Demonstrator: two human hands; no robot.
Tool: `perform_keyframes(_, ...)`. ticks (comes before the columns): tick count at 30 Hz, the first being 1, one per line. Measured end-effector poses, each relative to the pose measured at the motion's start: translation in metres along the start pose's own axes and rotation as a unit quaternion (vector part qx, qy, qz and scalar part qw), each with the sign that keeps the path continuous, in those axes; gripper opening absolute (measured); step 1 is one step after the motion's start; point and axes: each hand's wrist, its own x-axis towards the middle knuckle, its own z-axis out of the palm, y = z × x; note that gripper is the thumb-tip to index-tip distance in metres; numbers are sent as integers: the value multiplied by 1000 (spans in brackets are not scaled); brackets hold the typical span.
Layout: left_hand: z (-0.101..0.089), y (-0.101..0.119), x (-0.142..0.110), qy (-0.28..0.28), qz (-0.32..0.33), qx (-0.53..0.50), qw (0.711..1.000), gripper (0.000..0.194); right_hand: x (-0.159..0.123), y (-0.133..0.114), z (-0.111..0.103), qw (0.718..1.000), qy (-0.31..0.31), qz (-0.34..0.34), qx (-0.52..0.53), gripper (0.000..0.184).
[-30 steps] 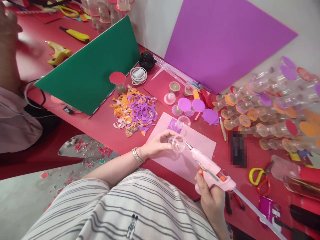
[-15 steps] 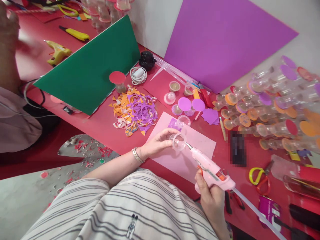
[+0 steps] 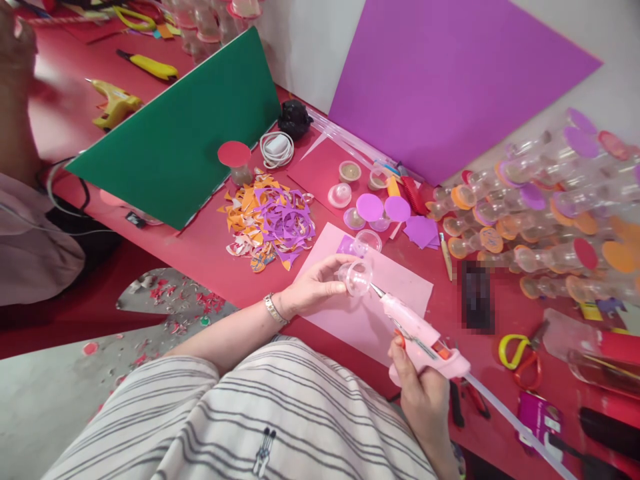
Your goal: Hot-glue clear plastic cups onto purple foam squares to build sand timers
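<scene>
Between the fingers of my left hand is a small clear plastic cup, its rim turned toward the right. My right hand grips a pink hot glue gun, with a finger at the orange trigger. The gun's metal nozzle points at the cup's rim, very close; whether they touch I cannot tell. A long glue stick trails from the back of the gun. Beneath the hands lies a pink sheet, with another clear cup and a purple piece at its far edge.
Orange and purple paper scraps are heaped left of the sheet. A green board leans at left, a purple board behind. Stacked cups fill the right side, near scissors. Another person's arm is at far left.
The cup in my left hand has turned slightly and shifted a little up. The glue gun stays nearly in place, its nozzle close to the rim.
</scene>
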Motion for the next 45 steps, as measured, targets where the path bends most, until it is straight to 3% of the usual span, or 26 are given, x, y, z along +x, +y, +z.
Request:
perform_keyframes(8,-6,-4,2,-18,-2,13,1000,48,0,0,3,999,39,17,5,49)
perform_keyframes(19,-3,-4,1,-32,22,16,999,43,0,-2,4,998,25,-12,64,44)
perform_keyframes(26,-3,-3,1,-26,15,11,999,44,1,1,3,999,32,-35,21,50)
perform_keyframes(33,0,-2,1,-20,27,2,999,41,-6,8,1,997,54,-42,29,42)
perform_keyframes(39,0,-3,2,-6,26,-6,1000,42,-9,16,-4,998,20,-54,10,40)
perform_keyframes(45,0,-3,2,-12,26,-5,1000,42,-8,16,-4,998,28,-48,7,40)
